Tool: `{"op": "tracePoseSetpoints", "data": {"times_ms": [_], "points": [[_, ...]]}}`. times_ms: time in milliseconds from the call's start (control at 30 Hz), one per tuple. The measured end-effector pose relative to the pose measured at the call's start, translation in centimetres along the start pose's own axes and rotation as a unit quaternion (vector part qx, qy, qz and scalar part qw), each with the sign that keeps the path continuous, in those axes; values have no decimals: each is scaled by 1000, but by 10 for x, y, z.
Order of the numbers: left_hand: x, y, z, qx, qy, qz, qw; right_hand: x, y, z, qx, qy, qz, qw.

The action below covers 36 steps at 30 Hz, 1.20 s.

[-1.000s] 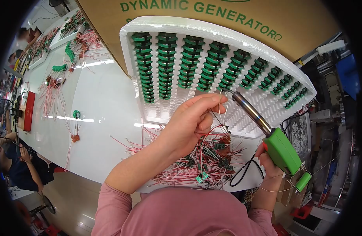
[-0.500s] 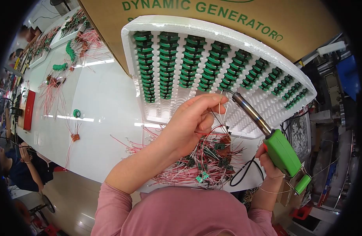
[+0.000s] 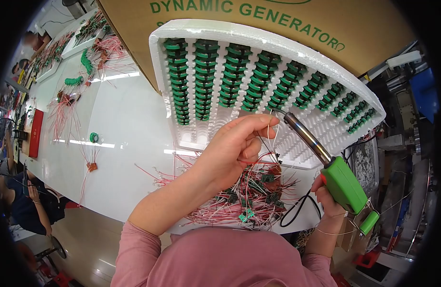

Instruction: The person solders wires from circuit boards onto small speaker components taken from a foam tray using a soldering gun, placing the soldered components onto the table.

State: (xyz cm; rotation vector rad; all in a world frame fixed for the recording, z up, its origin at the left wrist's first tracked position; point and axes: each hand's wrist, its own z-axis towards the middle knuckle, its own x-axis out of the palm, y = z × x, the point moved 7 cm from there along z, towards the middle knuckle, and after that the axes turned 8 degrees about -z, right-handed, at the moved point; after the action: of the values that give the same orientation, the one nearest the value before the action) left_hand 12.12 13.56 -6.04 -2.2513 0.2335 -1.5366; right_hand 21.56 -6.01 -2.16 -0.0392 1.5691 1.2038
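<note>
My right hand [image 3: 329, 201] grips a green soldering iron [image 3: 345, 184] with a small green spool at its rear end. Its long metal barrel slants up and left, and the bent tip meets the lower end of a row of green ring-shaped parts [image 3: 278, 99]. Close to that tip, my left hand [image 3: 237, 146] pinches a thin white wire [image 3: 275, 136] between thumb and finger. The green parts stand in rows inside a white foam tray [image 3: 191, 136]. Below my left hand lies a heap of red and white wires [image 3: 230, 205] with small green circuit boards [image 3: 246, 215].
Behind the tray stands a cardboard box [image 3: 278, 14] with green lettering. On the white table [image 3: 129, 105] to the left are a single green ring part [image 3: 93, 137], wire bundles [image 3: 62, 115] and a red box [image 3: 35, 134]. Another person [image 3: 26, 203] sits at lower left.
My hands, the wire and the soldering iron stay almost in the same place. At the left, the other person's hand and arm have shifted slightly.
</note>
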Motion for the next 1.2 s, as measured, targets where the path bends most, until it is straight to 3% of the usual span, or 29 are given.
{"op": "tracePoseSetpoints", "data": {"times_ms": [167, 367, 433, 500, 567, 767, 1200], "points": [[0, -1, 0, 3, -1, 8, 1000, 2, -3, 0, 35, -7, 101, 994], [0, 0, 0, 5, -2, 2, 1000, 2, -4, 0, 29, 0, 97, 995], [0, -1, 0, 4, -2, 0, 1000, 1, -5, -2, -43, 11, 0, 999], [1, -1, -1, 4, -2, -2, 1000, 1, -7, -3, -42, 15, 4, 999], [1, -1, -1, 4, -1, -3, 1000, 2, -9, -3, 31, 10, 108, 994], [1, -1, -1, 5, -2, -1, 1000, 3, -9, -5, 62, -8, 276, 959], [1, -1, -2, 3, -6, -5, 1000, 4, -8, -6, 51, -1, 244, 969]]}}
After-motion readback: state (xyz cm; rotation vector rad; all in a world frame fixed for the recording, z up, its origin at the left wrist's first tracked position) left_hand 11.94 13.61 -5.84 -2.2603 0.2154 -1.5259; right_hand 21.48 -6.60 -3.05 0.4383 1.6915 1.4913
